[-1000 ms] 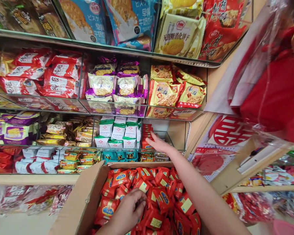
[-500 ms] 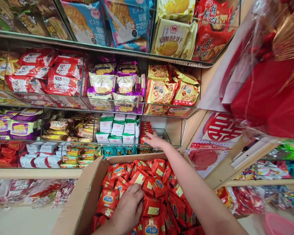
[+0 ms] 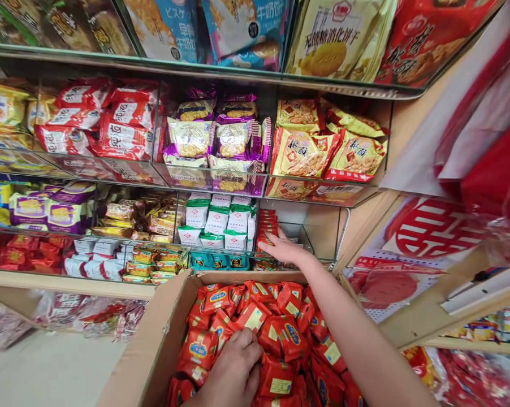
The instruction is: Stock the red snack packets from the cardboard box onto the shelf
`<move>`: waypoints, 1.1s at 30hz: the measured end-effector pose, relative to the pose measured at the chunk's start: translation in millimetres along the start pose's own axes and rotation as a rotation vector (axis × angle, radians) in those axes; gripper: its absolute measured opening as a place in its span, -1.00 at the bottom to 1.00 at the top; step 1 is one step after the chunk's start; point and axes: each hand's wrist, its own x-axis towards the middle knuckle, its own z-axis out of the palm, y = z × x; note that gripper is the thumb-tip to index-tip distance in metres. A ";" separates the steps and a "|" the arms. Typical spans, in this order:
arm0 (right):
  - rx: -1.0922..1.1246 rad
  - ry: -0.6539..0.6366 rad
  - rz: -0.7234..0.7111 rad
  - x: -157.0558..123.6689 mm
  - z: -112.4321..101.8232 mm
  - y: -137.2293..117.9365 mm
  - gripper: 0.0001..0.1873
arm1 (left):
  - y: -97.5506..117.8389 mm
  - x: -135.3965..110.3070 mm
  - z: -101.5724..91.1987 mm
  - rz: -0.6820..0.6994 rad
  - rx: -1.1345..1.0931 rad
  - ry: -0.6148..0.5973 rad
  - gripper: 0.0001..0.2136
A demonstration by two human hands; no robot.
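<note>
My left hand [image 3: 234, 367] is down among the red snack packets [image 3: 289, 334] in an open cardboard box [image 3: 157, 333]. Its fingers are curled against the packets; what they hold, if anything, is hidden. My right arm reaches over the box's right side into a shelf compartment. There my right hand [image 3: 284, 249] touches a stack of small red packets [image 3: 267, 220], fingers stretched out and apart. White and green packets [image 3: 216, 221] stand just left of that stack, behind a clear divider.
Glass-fronted shelves above hold purple biscuit packs [image 3: 212, 138], yellow and red packs [image 3: 308, 151] and large blue bags [image 3: 165, 28]. A glass shelf lip [image 3: 221, 251] runs in front of the lower compartments. Red decorations [image 3: 433, 226] hang on the right.
The view has shifted, so shelves and box appear slightly farther right. My left hand remains curled among the packets, and my right hand remains at the red stack.
</note>
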 end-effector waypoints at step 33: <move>0.360 0.265 -0.628 -100.7 87.0 17.7 -0.61 | -33.6 58.7 -55.0 -0.278 -0.959 0.182 -0.63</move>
